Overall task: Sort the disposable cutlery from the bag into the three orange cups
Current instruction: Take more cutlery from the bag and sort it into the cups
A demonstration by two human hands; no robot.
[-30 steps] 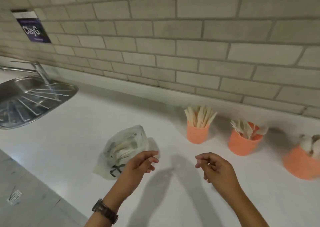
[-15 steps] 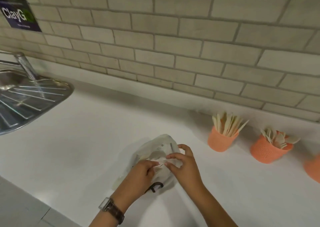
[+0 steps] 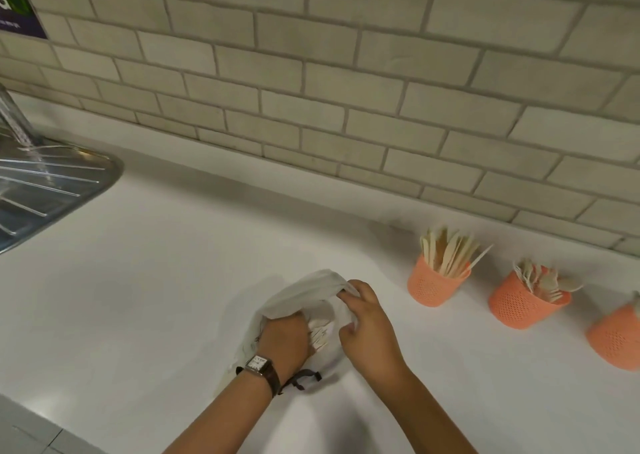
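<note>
Head | bag (image 3: 304, 291): cutlery (image 3: 320, 332) | leftmost cup (image 3: 429, 287): likely knives (image 3: 446, 252) | middle cup (image 3: 516, 304): forks (image 3: 533, 277)

Left hand (image 3: 284, 339) now pushed into bag (image 3: 304, 291) mouth; right hand (image 3: 367, 325) has pulled rim up, stretching it open.

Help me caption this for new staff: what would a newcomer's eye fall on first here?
The left hand and right hand at bottom centre, holding open a translucent white plastic bag of pale disposable cutlery on the white counter. Then the row of perforated orange plastic cups at right: the left cup and middle cup bristle with cutlery, the right cup is cut off by the frame.
</note>
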